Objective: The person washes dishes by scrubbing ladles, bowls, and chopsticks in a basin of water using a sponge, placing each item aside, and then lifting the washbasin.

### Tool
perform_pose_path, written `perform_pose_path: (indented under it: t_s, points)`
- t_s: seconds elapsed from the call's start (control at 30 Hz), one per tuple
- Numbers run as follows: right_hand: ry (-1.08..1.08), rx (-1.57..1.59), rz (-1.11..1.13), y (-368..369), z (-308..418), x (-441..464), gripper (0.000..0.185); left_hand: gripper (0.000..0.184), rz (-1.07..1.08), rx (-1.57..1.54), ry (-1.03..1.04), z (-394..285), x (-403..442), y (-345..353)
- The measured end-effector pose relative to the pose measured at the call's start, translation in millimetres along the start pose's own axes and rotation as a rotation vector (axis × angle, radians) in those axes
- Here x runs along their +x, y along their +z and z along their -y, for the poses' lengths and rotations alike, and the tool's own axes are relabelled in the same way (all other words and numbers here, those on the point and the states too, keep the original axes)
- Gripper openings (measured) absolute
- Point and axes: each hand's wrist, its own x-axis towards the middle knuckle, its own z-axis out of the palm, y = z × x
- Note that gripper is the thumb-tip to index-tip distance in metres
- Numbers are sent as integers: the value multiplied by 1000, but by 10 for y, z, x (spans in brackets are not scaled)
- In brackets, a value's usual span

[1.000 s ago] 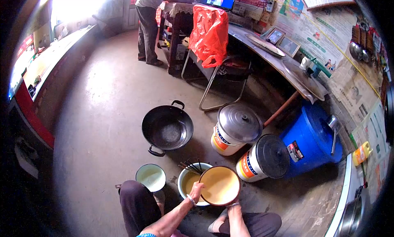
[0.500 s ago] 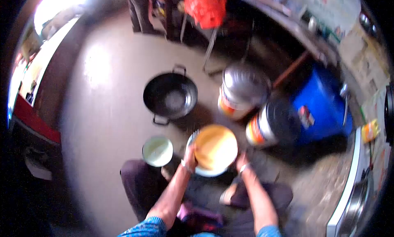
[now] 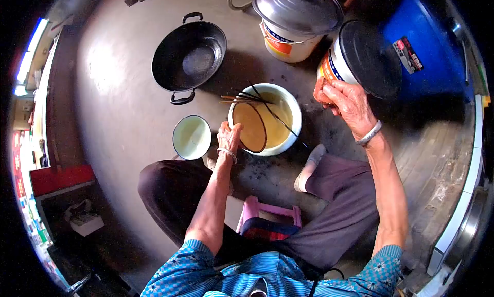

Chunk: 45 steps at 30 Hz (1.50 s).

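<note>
My left hand (image 3: 228, 138) is closed at the left edge of a tan bowl (image 3: 249, 127) with a dark rim; its fingertips are partly hidden. That bowl leans inside a white basin (image 3: 294, 104) holding yellowish, cloudy water. Several chopsticks (image 3: 243, 98), dark and brown, lie across the basin and the bowl. Raised to the right of the basin, my right hand (image 3: 349, 101) pinches a reddish-brown scrubbing sponge (image 3: 322, 91). Just left of my left hand a pale green bowl (image 3: 192, 137) with a dark rim stands on the floor.
A black two-handled wok (image 3: 189, 56) sits on the floor ahead. Beyond the basin stand a white bucket (image 3: 283, 47) under a metal lid, a second bucket (image 3: 329, 65) with a black lid, and a blue bin (image 3: 427, 45). A pink stool (image 3: 250, 209) is between my legs.
My right hand has left the basin's right side and risen rightward, with the sponge now visible. The tan bowl has tilted left, and chopsticks now show. The view has shifted closer.
</note>
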Motion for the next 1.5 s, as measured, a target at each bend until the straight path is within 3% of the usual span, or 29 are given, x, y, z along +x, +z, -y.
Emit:
perform_pose_path:
  t_s: [0.17,0.27,0.33,0.4,0.5,0.53,0.6,0.67,0.73,0.93,1.03,1.07,1.13,1.2,1.3,1.33,1.43,1.5]
  points:
    - [-40,176,-47,-91,-82,-90,31,53,-6,84,11,394,222,458]
    - [-54,202,-38,-185,-84,-92,31,53,104,-72,-95,502,296,640]
    - [-51,229,-45,-205,-52,-99,32,51,-9,-21,54,642,347,834]
    - [-55,248,-54,-204,-100,-91,30,44,41,-70,48,967,495,1044]
    - [-67,179,-54,-248,-77,-107,27,27,109,-695,-148,1063,435,1229]
    - [-68,182,-54,-254,-58,-113,27,27,108,-693,-146,1074,421,1222]
    - [-93,184,-80,-260,-18,-134,28,32,154,-963,-535,1126,376,1207]
    - [-86,187,-78,-274,-15,-154,28,40,248,-779,-106,1304,304,1228]
    - [-84,191,-76,-280,-17,-177,28,43,94,-886,-542,698,63,985]
    - [-130,210,-71,-286,-23,-220,28,26,58,-899,-210,644,-36,865]
    - [-124,235,-62,-300,-17,-239,28,20,-148,-347,-71,668,65,758]
    - [-120,242,-60,-302,-20,-247,27,20,-150,-346,-64,662,64,705]
    - [-120,250,-62,-307,-33,-259,27,22,-255,5,263,569,30,585]
    - [-116,263,-53,-308,-57,-265,28,32,-244,54,285,479,50,533]
    - [-98,274,-47,-313,-58,-275,29,57,-224,337,507,-40,-151,326]
    - [-78,279,-44,-316,-58,-278,29,57,-227,337,511,-114,-164,302]
    - [-89,289,-33,-312,-110,-266,30,58,-245,481,790,-321,-221,196]
    - [-93,286,-25,-292,-127,-256,30,60,-223,530,820,-450,-298,127]
